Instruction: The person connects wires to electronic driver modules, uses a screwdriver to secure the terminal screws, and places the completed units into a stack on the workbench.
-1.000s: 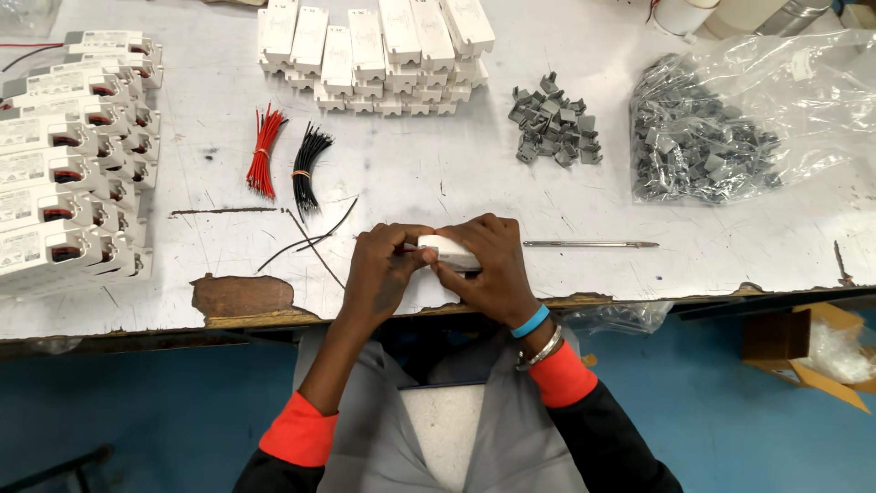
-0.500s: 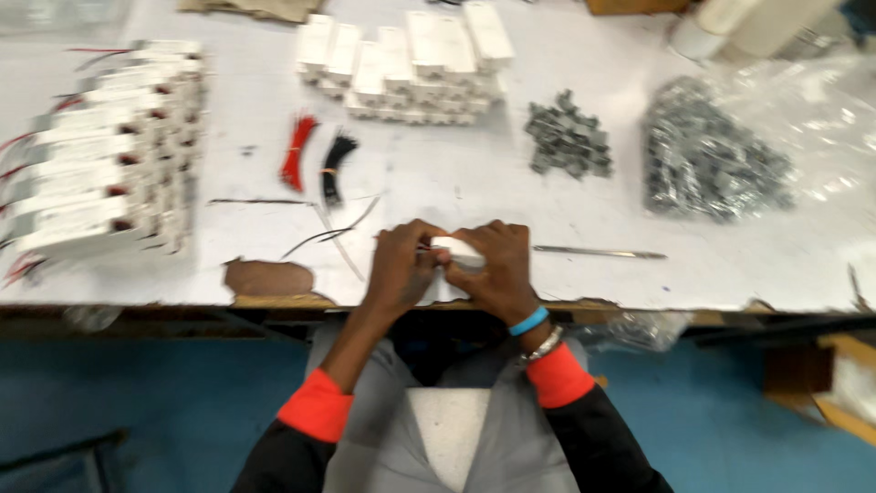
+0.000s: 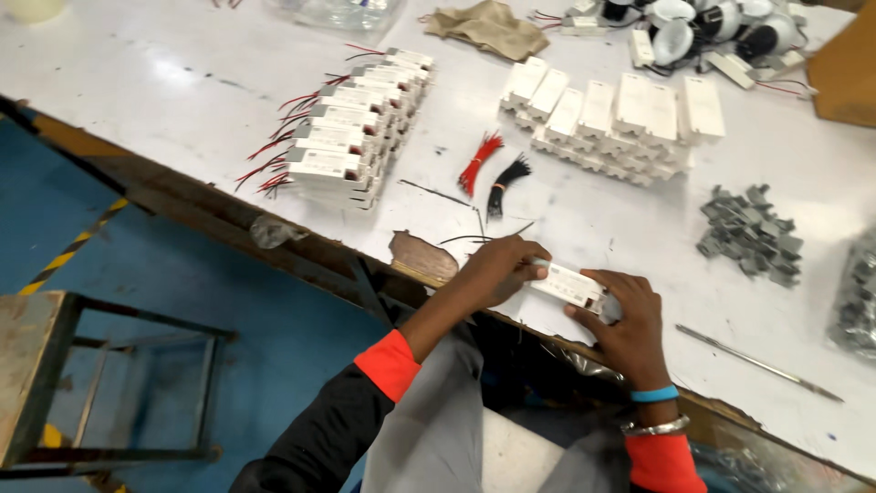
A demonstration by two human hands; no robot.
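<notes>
- The left hand (image 3: pixel 497 271) and right hand (image 3: pixel 620 319) both gripped a small white box (image 3: pixel 568 284), fingers closed on its ends.
- The box sat at the near edge of the white table (image 3: pixel 182 91), beside loose black wires (image 3: pixel 474 233).

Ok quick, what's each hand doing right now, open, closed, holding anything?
Left hand: closed on one end of the small white rectangular plastic box.
Right hand: closed on its other end.
</notes>
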